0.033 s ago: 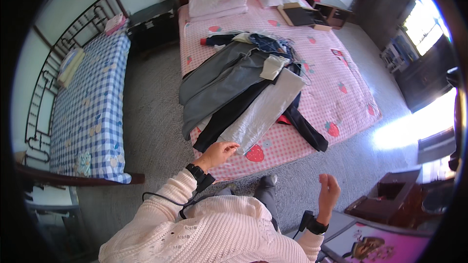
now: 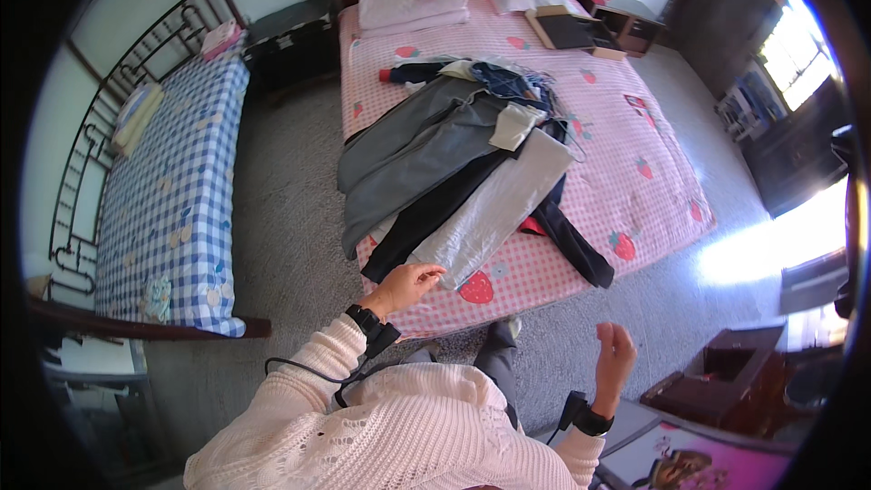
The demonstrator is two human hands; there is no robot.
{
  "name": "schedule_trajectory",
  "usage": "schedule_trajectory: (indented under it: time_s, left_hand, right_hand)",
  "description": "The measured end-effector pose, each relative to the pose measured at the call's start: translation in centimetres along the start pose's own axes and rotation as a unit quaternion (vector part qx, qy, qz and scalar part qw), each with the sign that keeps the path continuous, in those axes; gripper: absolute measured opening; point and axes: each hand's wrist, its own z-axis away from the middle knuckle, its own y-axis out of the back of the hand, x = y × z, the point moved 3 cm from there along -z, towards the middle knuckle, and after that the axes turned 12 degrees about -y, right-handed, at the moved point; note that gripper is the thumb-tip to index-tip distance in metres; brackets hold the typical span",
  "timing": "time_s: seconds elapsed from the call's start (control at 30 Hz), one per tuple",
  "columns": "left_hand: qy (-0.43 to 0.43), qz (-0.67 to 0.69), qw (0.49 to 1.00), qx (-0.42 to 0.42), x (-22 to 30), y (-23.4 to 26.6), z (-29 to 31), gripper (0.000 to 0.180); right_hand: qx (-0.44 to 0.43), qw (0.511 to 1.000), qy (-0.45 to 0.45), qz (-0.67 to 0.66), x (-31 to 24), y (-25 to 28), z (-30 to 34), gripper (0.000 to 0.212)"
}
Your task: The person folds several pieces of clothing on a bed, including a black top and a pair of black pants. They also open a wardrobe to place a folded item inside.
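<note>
A pair of pale, silvery trousers [image 2: 499,204] lies lengthwise across the near part of a pink checked bed. At their near end is my left hand [image 2: 406,289], its fingers pinched together on the edge of the cloth. Away to the right, above the floor, my right hand [image 2: 615,363] is raised with loosely bent fingers and holds nothing. Beside the pale trousers lie a black garment [image 2: 445,210] and wide grey trousers [image 2: 413,141]. A small folded cream cloth [image 2: 515,127] rests near their far end. Some dark blue clothing [image 2: 504,80] is bunched behind.
The bed [image 2: 653,191] also bears a folded pink blanket [image 2: 413,4] and an open flat box [image 2: 572,32]. A second bed with a blue checked cover [image 2: 172,209] stands at the left. A black chest [image 2: 290,36] and a bedside table [image 2: 635,23] flank the big bed.
The view has shifted slightly, so the bed and room sit a little further right. Both hands keep their poses, and the clothes lie as before.
</note>
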Motion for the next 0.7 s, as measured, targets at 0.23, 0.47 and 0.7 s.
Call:
schedule_trajectory:
  time_s: [0.23,0.47,0.7]
  left_hand:
    - [0.099,-0.040,0.992,0.061,-0.7,-1.0,-6.8,0.028]
    - [0.129,-0.034,0.983,0.129,6.3,-3.8,-20.5,0.025]
    - [0.123,0.047,0.976,0.172,6.9,-4.8,-29.5,0.028]
  right_hand:
    - [-0.109,0.993,0.030,-0.045,0.3,-5.3,-19.8,0.021]
    - [-0.228,0.967,0.013,-0.113,1.0,-10.1,-38.2,0.026]
    - [-0.319,0.911,-0.130,-0.226,8.6,-18.2,-47.5,0.028]
